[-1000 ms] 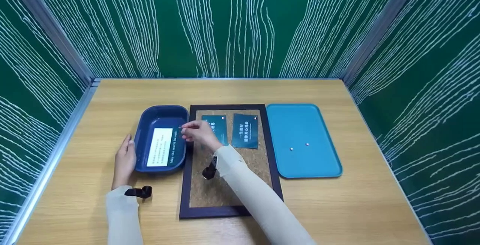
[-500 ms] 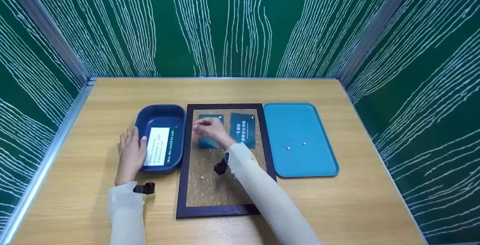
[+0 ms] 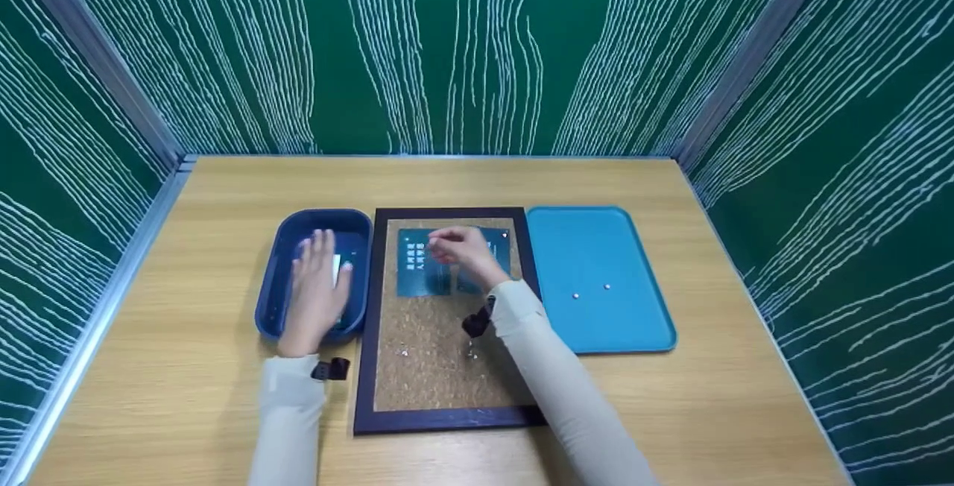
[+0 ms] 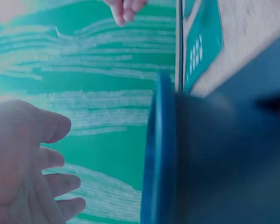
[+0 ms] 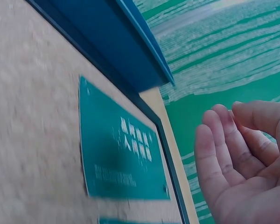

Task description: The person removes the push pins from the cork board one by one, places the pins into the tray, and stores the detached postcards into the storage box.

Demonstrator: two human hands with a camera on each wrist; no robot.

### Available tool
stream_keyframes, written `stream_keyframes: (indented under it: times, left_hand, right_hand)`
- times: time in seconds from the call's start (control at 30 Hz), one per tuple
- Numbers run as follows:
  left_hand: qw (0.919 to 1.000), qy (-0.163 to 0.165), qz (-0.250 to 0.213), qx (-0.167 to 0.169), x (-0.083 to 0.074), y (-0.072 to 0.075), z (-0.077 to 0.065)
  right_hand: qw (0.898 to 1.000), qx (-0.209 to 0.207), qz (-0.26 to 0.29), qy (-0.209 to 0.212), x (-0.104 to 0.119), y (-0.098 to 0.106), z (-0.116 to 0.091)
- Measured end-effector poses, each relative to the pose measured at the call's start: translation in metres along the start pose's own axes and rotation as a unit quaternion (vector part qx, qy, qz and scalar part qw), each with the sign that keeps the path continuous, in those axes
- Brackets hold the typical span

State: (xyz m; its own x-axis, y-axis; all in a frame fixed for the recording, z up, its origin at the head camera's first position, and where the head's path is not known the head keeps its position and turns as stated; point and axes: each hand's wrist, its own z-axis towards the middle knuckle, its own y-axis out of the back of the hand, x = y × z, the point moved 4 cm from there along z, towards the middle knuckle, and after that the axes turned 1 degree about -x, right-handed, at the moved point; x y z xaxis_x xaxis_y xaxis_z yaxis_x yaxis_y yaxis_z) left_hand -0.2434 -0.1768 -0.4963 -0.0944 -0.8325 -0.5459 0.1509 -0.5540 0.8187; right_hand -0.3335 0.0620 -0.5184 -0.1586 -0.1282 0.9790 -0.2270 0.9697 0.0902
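My left hand (image 3: 317, 288) is over the dark blue basket (image 3: 320, 215), fingers straight, partly covering a white-and-green printed card (image 3: 337, 265) in it. In the left wrist view its fingers stand apart, beside the basket's wall (image 4: 161, 154). My right hand (image 3: 462, 251) hovers over two teal cards on the corkboard, thumb and index tips together; I cannot tell whether a pin sits between them. The left card (image 3: 417, 277) shows white lettering. Part of the right card (image 3: 501, 251) is hidden, with a small pin (image 3: 504, 235) in its corner.
To the right of the dark-framed corkboard (image 3: 417, 367) lies a light blue tray (image 3: 611, 247) holding two small pins (image 3: 575, 296). Small clear shiny bits (image 3: 404, 352) show on the cork. Green walls with white lines enclose the wooden table (image 3: 745, 411).
My right hand has moved right, from the basket's card corner to over the pinned cards. My left hand has left the basket's outer left side and moved right over the basket.
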Motion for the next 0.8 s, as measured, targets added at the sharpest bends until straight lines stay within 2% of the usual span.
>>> stream_keyframes:
  times: [0.17, 0.33, 0.47, 0.8]
  left_hand:
    - [0.9993, -0.037, -0.010, 0.000, -0.026, -0.016, 0.005]
    - [0.9977, -0.068, -0.002, 0.010, -0.051, -0.036, 0.011]
    - [0.9959, -0.085, 0.007, 0.032, -0.068, -0.053, 0.017]
    - [0.9876, -0.126, 0.017, 0.092, -0.100, -0.100, 0.031]
  right_hand:
    - [0.999, -0.031, -0.022, -0.011, -0.008, 0.023, 0.000]
    - [0.999, -0.048, -0.015, -0.015, -0.016, 0.043, 0.002]
    - [0.998, -0.062, -0.016, -0.022, -0.023, 0.060, 0.005]
    - [0.995, -0.101, 0.001, -0.021, -0.037, 0.093, 0.012]
